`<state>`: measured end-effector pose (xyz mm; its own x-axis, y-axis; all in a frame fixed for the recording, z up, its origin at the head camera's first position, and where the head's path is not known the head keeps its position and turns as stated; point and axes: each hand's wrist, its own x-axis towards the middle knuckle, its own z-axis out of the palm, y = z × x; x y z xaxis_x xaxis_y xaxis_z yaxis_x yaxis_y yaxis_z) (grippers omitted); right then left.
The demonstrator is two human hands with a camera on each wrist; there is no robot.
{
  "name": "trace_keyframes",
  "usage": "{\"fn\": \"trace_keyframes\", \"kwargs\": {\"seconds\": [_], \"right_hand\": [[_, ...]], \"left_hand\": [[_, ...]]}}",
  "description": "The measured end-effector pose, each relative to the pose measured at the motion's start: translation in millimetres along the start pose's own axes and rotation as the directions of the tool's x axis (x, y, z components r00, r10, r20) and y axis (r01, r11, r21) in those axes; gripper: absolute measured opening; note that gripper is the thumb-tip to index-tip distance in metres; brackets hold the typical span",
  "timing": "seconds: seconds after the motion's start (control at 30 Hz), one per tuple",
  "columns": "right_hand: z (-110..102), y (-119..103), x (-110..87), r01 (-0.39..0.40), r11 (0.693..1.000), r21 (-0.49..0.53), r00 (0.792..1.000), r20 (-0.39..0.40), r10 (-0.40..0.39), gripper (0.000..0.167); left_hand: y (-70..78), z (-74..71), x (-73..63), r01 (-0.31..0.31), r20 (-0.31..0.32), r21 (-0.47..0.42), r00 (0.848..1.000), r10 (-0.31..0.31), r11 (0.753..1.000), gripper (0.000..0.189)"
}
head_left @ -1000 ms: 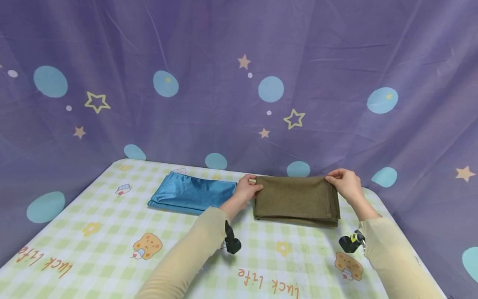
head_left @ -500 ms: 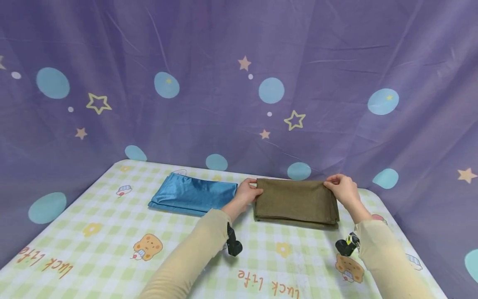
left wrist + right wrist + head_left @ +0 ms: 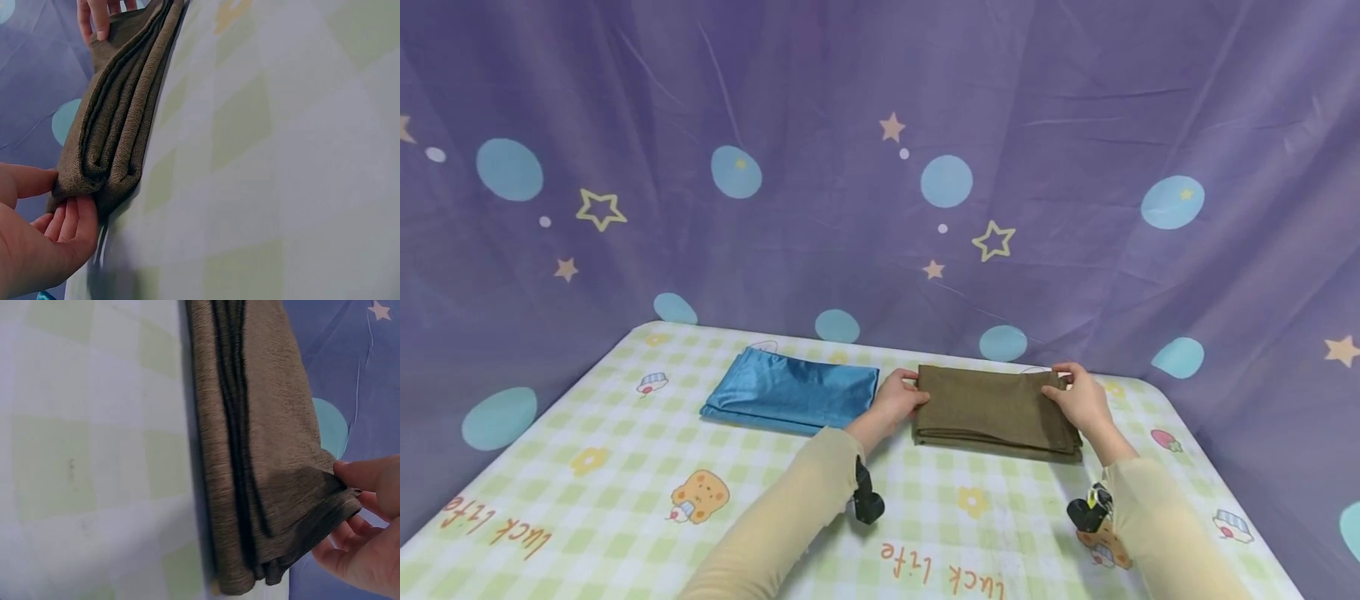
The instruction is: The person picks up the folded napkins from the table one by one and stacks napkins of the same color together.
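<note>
A brown folded cloth (image 3: 988, 408) lies in a flat, layered bundle on the right half of the table. At its left back corner my left hand (image 3: 897, 400) pinches the edge, thumb on top and fingers beneath the layers, as the left wrist view shows. My right hand (image 3: 1081, 402) pinches the upper layers near the right back corner; in the right wrist view the thumb lies on the cloth (image 3: 275, 425) and the fingers curl below. Left of my left hand a shiny blue folded cloth (image 3: 793, 392) rests on the table, partly covered by that hand and wrist.
A green-and-white checked tablecloth (image 3: 625, 500) with printed cartoons and letters covers the table. Behind and around it hangs a purple curtain (image 3: 820, 233) with stars and blue dots. Each wrist wears a small black camera (image 3: 867, 496).
My right hand has moved left and slightly toward me along the brown cloth's edge. The cloth's back edge has come down, and its front folds bulge more. My left hand keeps its hold.
</note>
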<state>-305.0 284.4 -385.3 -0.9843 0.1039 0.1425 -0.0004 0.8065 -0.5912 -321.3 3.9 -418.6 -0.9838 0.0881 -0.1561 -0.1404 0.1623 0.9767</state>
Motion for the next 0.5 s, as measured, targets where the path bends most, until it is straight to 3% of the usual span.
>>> {"fn": "trace_keyframes", "kwargs": {"seconds": [0.3,0.5], "right_hand": [[7,12,-7.2,-0.075,0.997,0.011,0.996,0.057,0.074,0.061],[9,16,-12.8,-0.074,0.997,-0.018,0.996,0.042,0.075,0.061]], "left_hand": [[-0.4,-3.0,-8.1,0.033,0.036,0.059,0.999,-0.035,0.998,0.047],[1.4,-2.7,-14.2,0.057,0.05,0.08,0.997,-0.062,0.995,0.047]]}}
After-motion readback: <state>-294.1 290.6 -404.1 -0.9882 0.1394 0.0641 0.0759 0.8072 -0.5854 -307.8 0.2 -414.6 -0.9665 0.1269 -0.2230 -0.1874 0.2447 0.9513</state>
